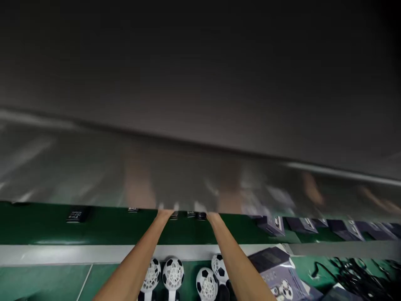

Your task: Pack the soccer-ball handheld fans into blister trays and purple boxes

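Only the head view is given, and most of it is taken up by a large, blurred grey sheet (200, 167), apparently translucent film, whose lower edge runs left to right across the frame. Both forearms are stretched forward from the bottom of the picture, and both hands are cut off at that lower edge: the left hand (164, 214) and the right hand (214, 216) are seen only as wrists, near each other, with the fingers hidden behind or under the sheet. Whether the fingers are spread, closed or pinching the edge cannot be told. The sheet lies directly ahead of and above both hands, its long axis crosswise to the arms, and neither hand is clearly nearer. Beneath the edge a green conveyor belt (46, 225) is seen, carrying small dark packets (74, 215) to the left and a row of dark boxes (272, 225) to the right. Closer in, on the green surface (37, 284), white football-patterned handheld fans (173, 274) are stood between the forearms, with a printed box (278, 274) and black cables (354, 267) further right.
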A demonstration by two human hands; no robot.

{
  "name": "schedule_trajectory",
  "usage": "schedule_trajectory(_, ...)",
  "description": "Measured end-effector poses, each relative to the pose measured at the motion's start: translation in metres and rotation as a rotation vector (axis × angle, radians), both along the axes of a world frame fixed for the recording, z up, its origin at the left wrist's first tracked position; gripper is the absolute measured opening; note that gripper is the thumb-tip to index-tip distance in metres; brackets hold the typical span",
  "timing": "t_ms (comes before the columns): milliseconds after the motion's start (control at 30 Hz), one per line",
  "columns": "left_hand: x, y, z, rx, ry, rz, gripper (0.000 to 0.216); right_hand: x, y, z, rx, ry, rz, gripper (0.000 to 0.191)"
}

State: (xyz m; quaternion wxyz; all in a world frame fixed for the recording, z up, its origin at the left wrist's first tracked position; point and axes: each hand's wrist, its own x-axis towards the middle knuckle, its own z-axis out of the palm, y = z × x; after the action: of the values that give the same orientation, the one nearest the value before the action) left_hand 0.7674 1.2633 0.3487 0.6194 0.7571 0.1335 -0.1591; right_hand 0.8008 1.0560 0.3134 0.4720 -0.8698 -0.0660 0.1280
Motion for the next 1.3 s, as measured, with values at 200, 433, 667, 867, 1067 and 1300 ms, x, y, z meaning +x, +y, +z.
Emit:
schedule_trajectory(200, -0.002, 0.004, -0.007, -0.256, 0.141, 0.005, 0.035, -0.032, 0.024, -0.005, 0.257, 0.299, -0.134, 0.053)
schedule_trajectory(433, -0.126, 0.111, 0.054, -0.351, 0.181, 0.167, 0.057, -0.147, 0.123, 0.053, 0.581, 0.54, -0.137, 0.05)
schedule_trajectory(667, -0.26, 0.178, 0.051, -0.069, 0.276, 0.47, 0.065, -0.262, 0.227, 0.054, 0.48, 0.82, -0.207, 0.04)
schedule_trajectory(867, -0.292, 0.172, 0.002, -0.169, 0.164, 0.298, 0.066, -0.306, 0.219, 0.053, 0.452, 0.724, -0.357, 0.047)
schedule_trajectory(1067, -0.291, 0.181, -0.023, 0.063, 0.179, 0.356, 0.058, -0.32, 0.24, 0.004, 0.41, 0.705, -0.454, 0.049)
schedule_trajectory(1300, -0.309, 0.159, -0.034, 0.375, 0.104, 0.393, 0.063, -0.315, 0.245, -0.023, 0.34, 0.598, -0.604, 0.084)
